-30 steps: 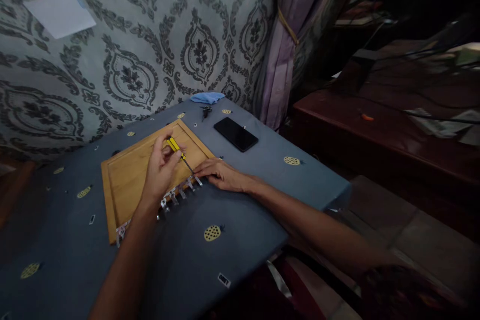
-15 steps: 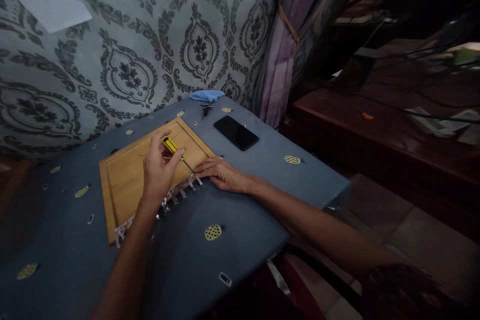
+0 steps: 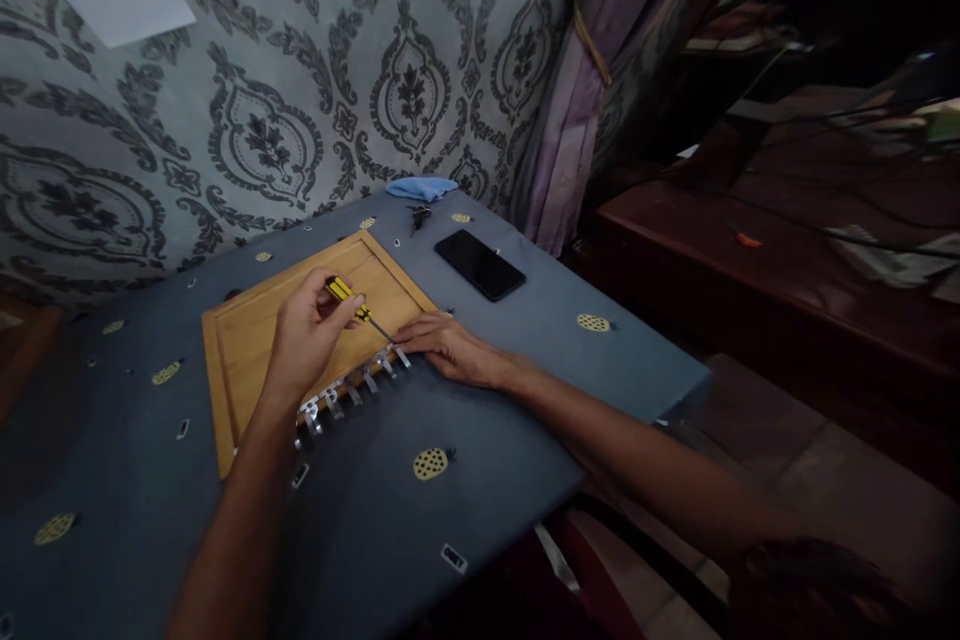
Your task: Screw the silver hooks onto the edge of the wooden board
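Now the left hand [image 3: 309, 328] bends over the wooden board [image 3: 251, 350], fingers curled around a yellow screwdriver [image 3: 343, 292]. The right hand [image 3: 454, 348] lies low, fingers close together beside the screwdriver's tip.

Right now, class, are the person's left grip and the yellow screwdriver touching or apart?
Touching. The head view shows the left grip holding the yellow screwdriver by its handle, with the thumb lying against it.

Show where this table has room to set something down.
Room: on the tablecloth, between the phone, right forearm and right edge; also between the metal hooks, left forearm and near edge. Crowded: the wooden panel's near side, where the right hand and the screwdriver in the left hand sit close.
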### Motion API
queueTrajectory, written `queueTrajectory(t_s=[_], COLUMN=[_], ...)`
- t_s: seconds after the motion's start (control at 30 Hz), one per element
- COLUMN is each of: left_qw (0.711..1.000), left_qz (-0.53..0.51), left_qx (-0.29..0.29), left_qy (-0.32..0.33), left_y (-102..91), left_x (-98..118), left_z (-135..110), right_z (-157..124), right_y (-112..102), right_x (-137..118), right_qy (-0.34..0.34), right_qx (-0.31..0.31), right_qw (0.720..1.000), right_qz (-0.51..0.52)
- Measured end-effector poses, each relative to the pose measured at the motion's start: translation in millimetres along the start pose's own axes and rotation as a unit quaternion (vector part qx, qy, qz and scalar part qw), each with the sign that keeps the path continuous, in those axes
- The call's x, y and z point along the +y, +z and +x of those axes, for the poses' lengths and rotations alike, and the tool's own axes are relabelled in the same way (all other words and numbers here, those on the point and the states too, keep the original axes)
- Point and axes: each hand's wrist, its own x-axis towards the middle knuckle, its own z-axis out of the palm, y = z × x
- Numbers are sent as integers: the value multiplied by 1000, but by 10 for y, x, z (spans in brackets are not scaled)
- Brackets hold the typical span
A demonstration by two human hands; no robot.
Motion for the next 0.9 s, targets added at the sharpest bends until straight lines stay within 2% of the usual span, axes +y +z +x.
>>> queueTrajectory(t_s=[0.3, 0.5, 0.63, 0.9], left_qw=[998, 999, 998, 999], left_qz=[-43, -7, 13, 11], left_qx=[-15, 24, 50, 35], left_qy=[-37, -25, -27, -26], left_y=[3, 96, 80, 62], left_x=[8, 55, 20, 18], left_z=[-32, -48, -35, -40], right_z=[-8, 9, 0, 1], right_y=[22, 19, 20, 13], right_x=[11, 0, -1, -12], right_qy=[-1, -2, 2, 13], right_qx=[13, 16, 10, -2], right_qw=[1000, 1000, 1000, 1000], right_qz=[-5, -6, -3, -5])
